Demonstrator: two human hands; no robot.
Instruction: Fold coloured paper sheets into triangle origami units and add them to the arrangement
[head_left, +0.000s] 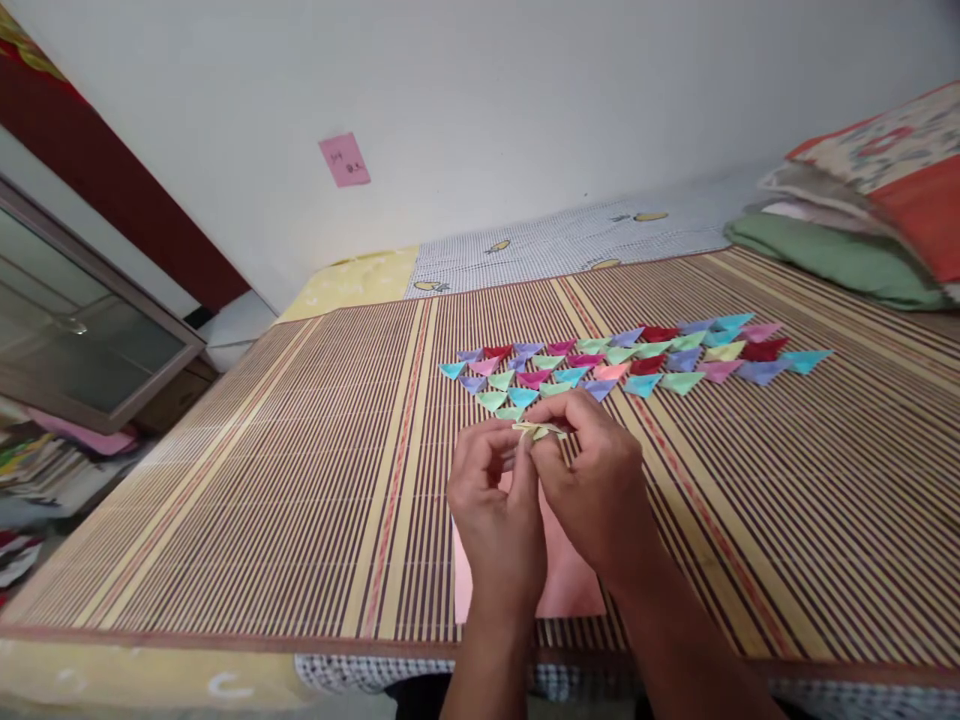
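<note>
Between the fingertips of both hands is a small piece of folded pale yellow paper (538, 430). My left hand (495, 490) pinches its left side, and my right hand (589, 465) grips its right side. Fingers cover much of the paper, so its full shape is hidden. Below the hands a pink sheet of paper (574, 580) lies flat on the striped bamboo mat (300, 500), partly covered by my wrists. Just beyond my fingers, several folded paper triangles (645, 364) in many colours sit in rows on the mat.
At the far right, a stack with a green folded cloth (832, 260) and a patterned red cushion (915, 180) rests on the bed. A pink note (345, 160) is on the white wall (525, 100). To the left stands a glass-fronted cabinet (75, 310).
</note>
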